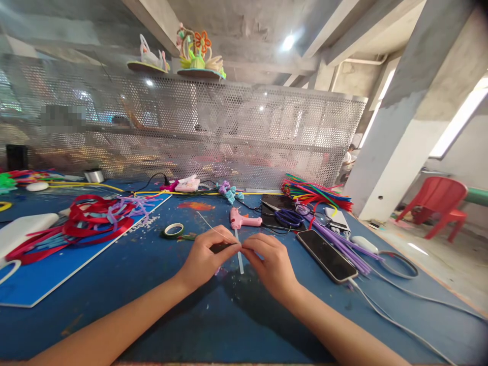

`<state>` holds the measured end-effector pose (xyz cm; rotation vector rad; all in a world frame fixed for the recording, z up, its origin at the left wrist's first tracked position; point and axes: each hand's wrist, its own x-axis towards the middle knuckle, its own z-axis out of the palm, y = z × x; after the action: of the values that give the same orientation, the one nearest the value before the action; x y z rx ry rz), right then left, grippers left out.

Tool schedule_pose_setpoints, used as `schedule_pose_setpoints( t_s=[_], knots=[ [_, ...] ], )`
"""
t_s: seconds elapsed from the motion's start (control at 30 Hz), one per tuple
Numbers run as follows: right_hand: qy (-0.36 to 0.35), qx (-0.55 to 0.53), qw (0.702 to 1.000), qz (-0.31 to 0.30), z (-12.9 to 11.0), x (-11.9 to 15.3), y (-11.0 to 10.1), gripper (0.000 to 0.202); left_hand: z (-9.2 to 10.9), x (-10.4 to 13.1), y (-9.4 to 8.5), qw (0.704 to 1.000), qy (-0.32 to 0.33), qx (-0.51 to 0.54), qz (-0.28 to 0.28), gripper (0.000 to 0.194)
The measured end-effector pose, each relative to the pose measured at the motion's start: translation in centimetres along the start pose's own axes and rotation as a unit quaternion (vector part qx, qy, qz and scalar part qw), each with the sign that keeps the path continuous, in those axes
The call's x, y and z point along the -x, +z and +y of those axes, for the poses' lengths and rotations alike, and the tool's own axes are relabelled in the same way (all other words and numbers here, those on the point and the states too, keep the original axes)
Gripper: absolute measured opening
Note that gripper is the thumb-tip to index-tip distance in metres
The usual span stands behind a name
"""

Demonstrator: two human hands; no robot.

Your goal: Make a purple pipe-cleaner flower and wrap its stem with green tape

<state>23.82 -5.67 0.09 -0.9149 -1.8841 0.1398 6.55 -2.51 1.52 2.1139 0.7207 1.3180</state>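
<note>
My left hand [206,256] and my right hand [272,262] meet over the middle of the table, thumbs and fingers pinched together. A thin, whitish wire-like strand [208,222] runs up and left from my left fingertips. Whatever lies between the right fingertips is too small to make out. Just beyond the hands lies a pink glue gun [246,220], a clear glue stick [240,262] extending from it toward me and passing beneath my fingertips. Left of it is a roll of green tape [173,230]. A small purple piece shows under my left hand.
At right lie a phone [327,255] with its cable, purple pipe cleaners [343,244], scissors [287,217] and a multicoloured pipe cleaner bundle [312,193]. Red ribbon [82,223] covers part of a blue board [76,269] at left. A perforated metal screen [229,132] closes the back.
</note>
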Motion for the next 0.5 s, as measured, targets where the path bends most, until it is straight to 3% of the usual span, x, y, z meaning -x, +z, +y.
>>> schedule_pose_setpoints(
  t_s=[0.1, 0.17, 0.23, 0.3, 0.37, 0.4, 0.43, 0.47, 0.5],
  knots=[
    [0.090, -0.136, 0.986, -0.036, -0.1, -0.4, -0.2, 0.013, 0.0, 0.1, 0.0, 0.999, -0.005, 0.037, -0.004, 0.011],
    [0.177, -0.266, 0.944, -0.079, -0.2, -0.6, -0.3, 0.015, -0.1, 0.2, 0.0, 0.998, 0.004, 0.060, -0.007, 0.012],
    [0.268, -0.412, 0.862, -0.127, -0.2, -0.8, -0.4, 0.020, -0.1, 0.3, 0.0, 0.997, 0.025, 0.078, -0.008, 0.011],
    [0.353, -0.526, 0.754, -0.175, 0.0, -1.0, -0.8, 0.023, -0.2, 0.5, -0.1, 0.996, 0.065, 0.068, -0.009, 0.010],
    [0.413, -0.576, 0.663, -0.243, 0.3, -1.2, -1.4, 0.024, -0.3, 0.7, -0.2, 0.991, 0.129, 0.027, -0.029, 0.012],
    [0.428, -0.578, 0.634, -0.283, 0.5, -1.3, -1.7, 0.025, -0.4, 0.8, -0.2, 0.986, 0.163, 0.002, -0.044, 0.016],
    [0.434, -0.571, 0.621, -0.315, 0.7, -1.4, -1.9, 0.026, -0.5, 0.9, -0.2, 0.980, 0.191, -0.022, -0.056, 0.019],
    [0.432, -0.556, 0.627, -0.332, 0.8, -1.4, -2.0, 0.027, -0.5, 1.0, -0.2, 0.975, 0.208, -0.042, -0.063, 0.019],
    [0.424, -0.532, 0.655, -0.330, 0.9, -1.4, -2.1, 0.028, -0.6, 1.0, -0.1, 0.975, 0.208, -0.058, -0.060, 0.018]
  ],
)
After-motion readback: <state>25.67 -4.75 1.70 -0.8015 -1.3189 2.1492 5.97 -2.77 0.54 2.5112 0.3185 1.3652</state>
